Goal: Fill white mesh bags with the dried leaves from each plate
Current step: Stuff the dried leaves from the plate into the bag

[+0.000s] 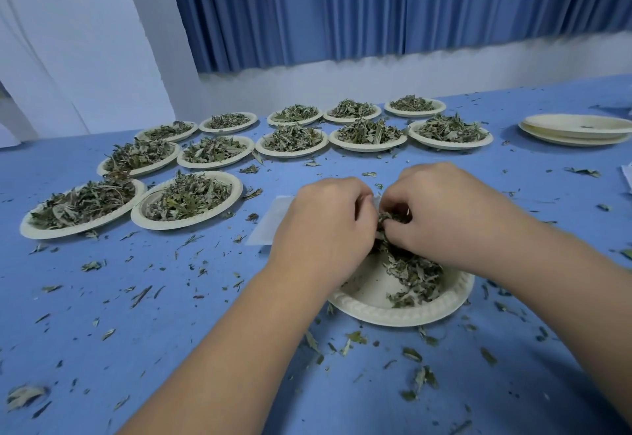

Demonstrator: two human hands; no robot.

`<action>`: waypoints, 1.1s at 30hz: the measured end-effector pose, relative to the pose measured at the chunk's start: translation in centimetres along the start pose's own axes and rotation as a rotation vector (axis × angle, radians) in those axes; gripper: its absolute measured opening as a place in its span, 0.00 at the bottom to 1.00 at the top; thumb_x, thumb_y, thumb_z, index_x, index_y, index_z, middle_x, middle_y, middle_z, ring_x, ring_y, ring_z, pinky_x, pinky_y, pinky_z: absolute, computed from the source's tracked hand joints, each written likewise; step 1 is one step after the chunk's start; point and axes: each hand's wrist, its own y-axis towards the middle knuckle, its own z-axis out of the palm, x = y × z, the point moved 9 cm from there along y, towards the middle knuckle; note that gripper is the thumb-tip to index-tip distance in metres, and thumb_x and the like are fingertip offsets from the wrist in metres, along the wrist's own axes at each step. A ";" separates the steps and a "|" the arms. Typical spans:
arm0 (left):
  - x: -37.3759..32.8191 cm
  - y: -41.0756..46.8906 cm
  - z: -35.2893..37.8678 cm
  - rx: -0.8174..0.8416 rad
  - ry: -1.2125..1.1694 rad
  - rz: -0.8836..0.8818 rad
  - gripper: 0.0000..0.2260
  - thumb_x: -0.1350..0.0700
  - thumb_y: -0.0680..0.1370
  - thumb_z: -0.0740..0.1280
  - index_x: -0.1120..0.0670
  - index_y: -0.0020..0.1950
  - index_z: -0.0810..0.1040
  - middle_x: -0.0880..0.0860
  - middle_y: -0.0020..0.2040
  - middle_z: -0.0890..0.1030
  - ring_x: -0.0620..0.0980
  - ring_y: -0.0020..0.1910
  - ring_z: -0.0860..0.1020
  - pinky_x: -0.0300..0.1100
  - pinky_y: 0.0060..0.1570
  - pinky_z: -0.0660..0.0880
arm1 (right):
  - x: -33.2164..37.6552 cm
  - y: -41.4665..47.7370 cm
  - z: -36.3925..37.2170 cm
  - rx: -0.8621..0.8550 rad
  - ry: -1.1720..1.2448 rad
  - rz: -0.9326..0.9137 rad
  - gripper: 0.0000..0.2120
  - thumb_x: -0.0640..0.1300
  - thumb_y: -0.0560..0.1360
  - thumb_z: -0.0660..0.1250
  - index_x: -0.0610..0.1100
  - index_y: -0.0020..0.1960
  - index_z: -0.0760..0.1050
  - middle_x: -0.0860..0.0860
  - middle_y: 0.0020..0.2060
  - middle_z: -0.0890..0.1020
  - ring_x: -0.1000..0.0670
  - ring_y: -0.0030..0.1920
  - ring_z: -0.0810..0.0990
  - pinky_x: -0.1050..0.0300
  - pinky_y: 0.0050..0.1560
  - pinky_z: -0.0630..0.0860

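My two bare forearms converge from below: the left forearm [219, 349] slants up from the lower left, and the right forearm [554, 263] comes in from the right edge. The two grips meet almost knuckle to knuckle. My left grip [328, 226] lies back upward with a straight wrist. Its fingers curl down and under, mostly hidden from me, and hold the white mesh bag [270, 219] at one end. My right grip [444, 212] is also back upward, its wrist turned slightly inward. Its fingertips [398, 229] are bunched, pinching a tuft of dried leaves [388, 217] close against my left thumb.
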 end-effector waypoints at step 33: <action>2.8 -0.4 0.0 0.017 -0.341 -0.303 0.09 0.57 0.76 0.66 0.48 0.37 0.83 0.41 0.33 0.82 0.35 0.33 0.76 0.27 0.30 0.69 | -0.4 -0.1 0.0 -0.287 0.632 0.031 0.09 0.38 0.67 0.74 0.51 0.34 0.78 0.62 0.32 0.80 0.64 0.30 0.76 0.75 0.33 0.68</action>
